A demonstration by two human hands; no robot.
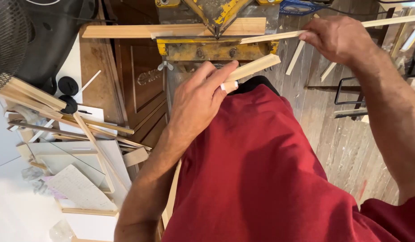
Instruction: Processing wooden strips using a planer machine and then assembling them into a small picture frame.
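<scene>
down at the bottom of the view, red cloth (270, 179) is filling most of the frame, with both forearms reaching up over it. a bit further out, the left hand (196, 101) is curling around the near end of a short wooden strip (254, 67), fingers wrapped over it, one fingertip wearing a white tape band. that strip is running on a slant, its long axis going from the hand up and to the right, and its cut far end is sitting just below the yellow machine (216, 48). past that, the right hand (339, 38) is pinching a long thin wooden moulding (279, 36) between thumb and fingers, mostly closed on it. the moulding is lying almost level, tilting up slightly to the right, with its left end resting on the machine and its other end sticking out beyond the hand toward the right edge. off to the left, a pile of wood offcuts (59, 121) is lying on the floor, well apart from both hands.
</scene>
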